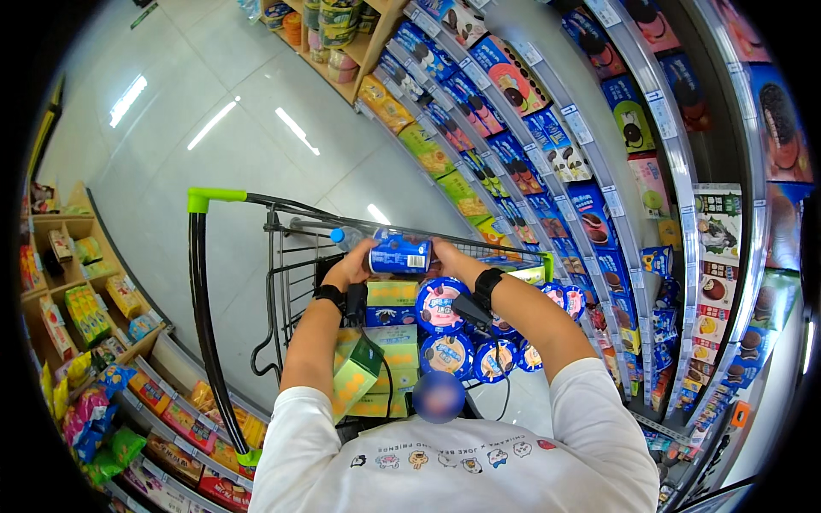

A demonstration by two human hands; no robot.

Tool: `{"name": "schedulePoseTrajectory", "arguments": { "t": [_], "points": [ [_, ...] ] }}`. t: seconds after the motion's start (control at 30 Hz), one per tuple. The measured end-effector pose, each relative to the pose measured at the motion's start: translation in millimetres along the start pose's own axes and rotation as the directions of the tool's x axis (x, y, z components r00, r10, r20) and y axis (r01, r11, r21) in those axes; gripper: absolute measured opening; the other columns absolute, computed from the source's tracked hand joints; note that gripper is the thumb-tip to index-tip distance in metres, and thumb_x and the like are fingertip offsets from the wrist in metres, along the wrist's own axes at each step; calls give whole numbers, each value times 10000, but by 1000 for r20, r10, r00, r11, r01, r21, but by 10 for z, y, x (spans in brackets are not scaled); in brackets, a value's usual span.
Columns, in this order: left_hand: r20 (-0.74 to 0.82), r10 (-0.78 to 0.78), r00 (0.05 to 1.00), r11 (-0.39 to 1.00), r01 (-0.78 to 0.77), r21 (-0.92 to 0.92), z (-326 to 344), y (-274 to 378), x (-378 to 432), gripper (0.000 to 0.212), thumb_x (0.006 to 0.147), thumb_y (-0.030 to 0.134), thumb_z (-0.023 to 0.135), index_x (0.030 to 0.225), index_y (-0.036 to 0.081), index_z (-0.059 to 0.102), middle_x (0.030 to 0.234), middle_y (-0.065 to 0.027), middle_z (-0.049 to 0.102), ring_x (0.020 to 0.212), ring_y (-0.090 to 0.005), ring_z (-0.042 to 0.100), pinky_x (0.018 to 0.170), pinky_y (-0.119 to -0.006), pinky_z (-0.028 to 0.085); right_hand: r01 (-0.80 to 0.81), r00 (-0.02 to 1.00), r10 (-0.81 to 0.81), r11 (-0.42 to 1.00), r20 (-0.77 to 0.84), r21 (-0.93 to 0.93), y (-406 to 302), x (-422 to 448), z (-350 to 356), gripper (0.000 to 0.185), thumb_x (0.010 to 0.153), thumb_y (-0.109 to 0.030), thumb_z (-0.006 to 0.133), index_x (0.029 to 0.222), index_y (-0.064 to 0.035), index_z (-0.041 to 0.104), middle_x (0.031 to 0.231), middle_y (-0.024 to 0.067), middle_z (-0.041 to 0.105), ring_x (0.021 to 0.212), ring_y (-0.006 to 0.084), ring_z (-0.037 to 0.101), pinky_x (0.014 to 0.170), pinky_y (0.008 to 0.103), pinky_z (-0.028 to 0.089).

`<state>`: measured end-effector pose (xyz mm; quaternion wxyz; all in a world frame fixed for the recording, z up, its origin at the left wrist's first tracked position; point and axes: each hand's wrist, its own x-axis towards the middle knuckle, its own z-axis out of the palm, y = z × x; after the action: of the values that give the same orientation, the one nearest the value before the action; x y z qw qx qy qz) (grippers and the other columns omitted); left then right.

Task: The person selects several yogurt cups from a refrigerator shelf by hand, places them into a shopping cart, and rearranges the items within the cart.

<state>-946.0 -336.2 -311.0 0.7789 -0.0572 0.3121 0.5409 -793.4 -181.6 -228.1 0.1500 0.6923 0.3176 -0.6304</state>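
Between my two hands a blue cookie tub lies on its side, its printed back label and barcode facing up, over the shopping cart. My left hand grips its left end, and my right hand grips its right end. A bottle with a blue cap lies just beyond my left hand. Below the hands, several round blue tubs stand lids up in the cart. Beside them are stacked green and yellow boxes, one tilted, and a blue box.
Shelves of boxed cookies run close along the cart's right side. The cart's black handle bar with green corners stands at left. Wooden snack shelves are at far left, and canned goods stand on shelving ahead. Tiled floor lies beyond.
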Motion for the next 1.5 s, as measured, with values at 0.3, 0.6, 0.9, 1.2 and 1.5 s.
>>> {"name": "schedulePoseTrajectory", "arguments": {
  "t": [0.3,0.6,0.9,1.2,1.5],
  "points": [
    [11,9,1000,999,-10,53,243,50,-154,489,823,418,571,1165,68,562,1100,-91,627,1007,-247,582,920,-427,444,15,1000,-16,998,11,62,-85,-336,15,478,965,-504,313,996,-112,584,940,113,654,794,218,645,677,372,539],
    [113,-6,994,998,-1,58,344,133,-265,455,868,361,512,1182,33,548,1149,-93,608,1029,-248,567,950,-376,409,239,970,-240,971,43,20,-31,-547,-173,344,940,-296,377,1015,-66,622,948,115,650,856,255,637,729,394,539],
    [92,-118,989,935,80,345,725,621,-587,586,851,357,533,1334,54,397,1288,-110,518,1172,-259,500,1029,-425,359,221,949,-230,973,215,66,-149,-818,-268,291,897,-305,451,926,-78,631,893,121,654,701,230,624,594,405,501],
    [117,-117,986,784,19,621,1238,1051,-893,585,830,307,605,1286,-17,431,1219,-122,557,1094,-216,550,955,-359,434,336,839,-370,929,399,155,-181,-768,-466,379,884,-373,536,986,-11,586,965,82,581,849,195,575,723,330,505],
    [291,115,950,447,-311,839,2117,1281,-1317,690,815,358,611,1323,-50,385,1109,-71,561,904,-106,520,772,-243,451,505,511,-709,705,485,498,-322,-1668,-882,276,925,-216,526,1146,-52,554,957,67,626,962,174,580,827,303,453]
  ]
}}
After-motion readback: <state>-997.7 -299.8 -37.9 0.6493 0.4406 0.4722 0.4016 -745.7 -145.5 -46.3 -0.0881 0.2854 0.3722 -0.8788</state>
